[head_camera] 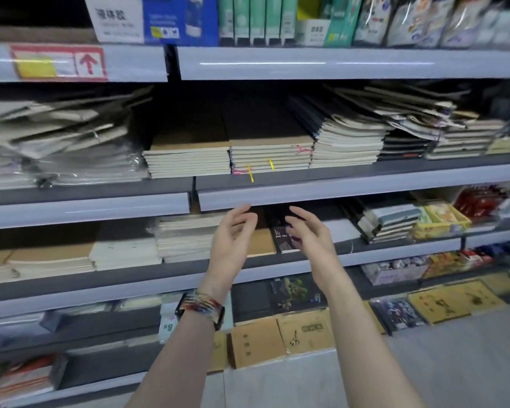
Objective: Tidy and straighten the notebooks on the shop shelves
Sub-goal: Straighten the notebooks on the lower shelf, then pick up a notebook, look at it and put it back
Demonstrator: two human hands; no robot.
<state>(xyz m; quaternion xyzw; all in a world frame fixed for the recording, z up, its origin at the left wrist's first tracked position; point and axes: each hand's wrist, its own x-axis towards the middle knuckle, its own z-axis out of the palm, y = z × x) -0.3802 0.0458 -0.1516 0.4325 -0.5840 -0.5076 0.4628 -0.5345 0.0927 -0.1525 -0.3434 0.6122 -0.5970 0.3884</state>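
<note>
Notebook stacks (273, 156) lie flat on the middle shelf (336, 189), kraft-covered piles centre, slumped piles either side; just below its front edge, left hand (233, 240) and right hand (311, 237) hover empty, fingers spread, palms facing.

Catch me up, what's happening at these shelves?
A person is tidying notebooks on shop shelves. Both hands are empty and open: the left hand and right hand are raised, palms facing each other, in front of the lower notebook shelf. Above, two brown-covered stacks sit squared up, while the pile on the left and the pile on the right lie skewed.
</note>
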